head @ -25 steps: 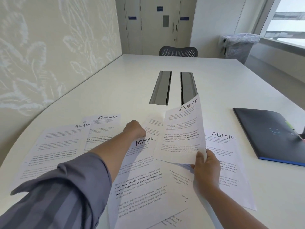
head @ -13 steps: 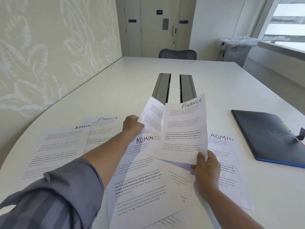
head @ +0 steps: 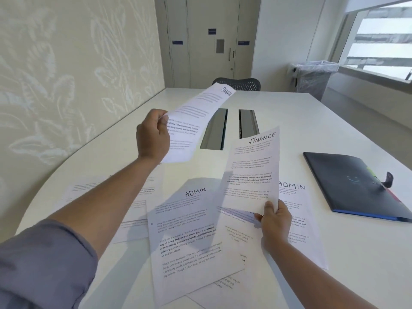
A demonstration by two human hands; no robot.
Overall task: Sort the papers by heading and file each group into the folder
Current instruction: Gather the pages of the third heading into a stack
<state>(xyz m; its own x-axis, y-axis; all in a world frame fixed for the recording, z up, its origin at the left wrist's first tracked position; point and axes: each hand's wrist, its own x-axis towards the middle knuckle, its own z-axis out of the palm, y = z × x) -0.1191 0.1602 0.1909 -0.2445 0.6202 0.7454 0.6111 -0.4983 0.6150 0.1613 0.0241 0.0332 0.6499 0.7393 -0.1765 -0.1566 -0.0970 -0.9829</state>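
My left hand (head: pixel 152 136) grips the left edge of a FINANCE sheet (head: pixel 196 121) lifted high over the table, bent and tilted away. Lower and to the right, my right hand (head: pixel 275 220) pinches the bottom edge of a second FINANCE sheet (head: pixel 252 172), held upright. Flat on the white table (head: pixel 289 121) lie an ADMIN sheet (head: pixel 189 237) at the centre, another ADMIN sheet (head: pixel 298 210) partly hidden behind my right hand, and more sheets (head: pixel 133 204) to the left under my forearm. The dark folder (head: pixel 354 186) lies closed at the right.
Two grey cable slots (head: pixel 231 128) run down the table's middle. A mesh chair (head: pixel 238 84) stands at the far end, a lined bin (head: pixel 314 79) by the window at the right. The patterned wall (head: pixel 66 74) borders the table's left edge.
My left hand has picked a FINANCE sheet off the table and raised it up and to the left. My right hand keeps its sheet roughly where it was.
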